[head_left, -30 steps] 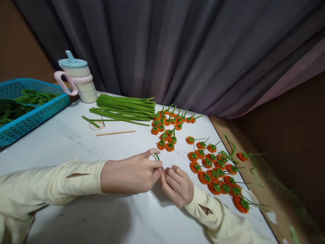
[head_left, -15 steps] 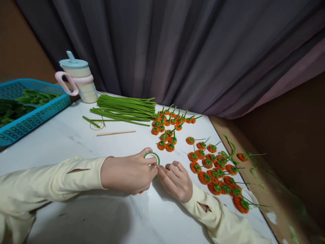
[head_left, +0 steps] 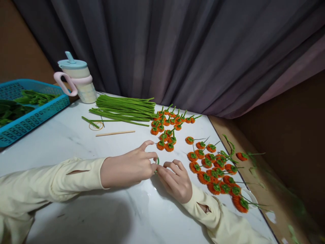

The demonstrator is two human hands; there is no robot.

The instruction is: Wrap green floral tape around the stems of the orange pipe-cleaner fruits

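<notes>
My left hand (head_left: 129,167) is closed in a pinch on a small green tape roll (head_left: 157,160), index finger raised; only a sliver of the roll shows between the fingers. My right hand (head_left: 175,180) is curled right beside it, fingertips touching the left hand at the roll; what it grips is hidden. Both hands hover just above the white marble table (head_left: 76,145). Several orange pipe-cleaner pumpkins with green tops (head_left: 210,173) lie to the right of my right hand. Another cluster of pumpkins (head_left: 167,127) lies beyond my hands.
A bundle of green pipe-cleaner stems (head_left: 124,108) lies at the back, with a wooden stick (head_left: 115,133) and a rubber band (head_left: 96,126) before it. A lidded cup with pink handle (head_left: 76,81) and a blue basket of green pieces (head_left: 25,108) stand left. A dark curtain (head_left: 190,51) hangs behind.
The green tape roll, plainly visible above my left fingers half a second ago, is now mostly hidden between the hands. My left index finger has lifted. Both hands stay in place.
</notes>
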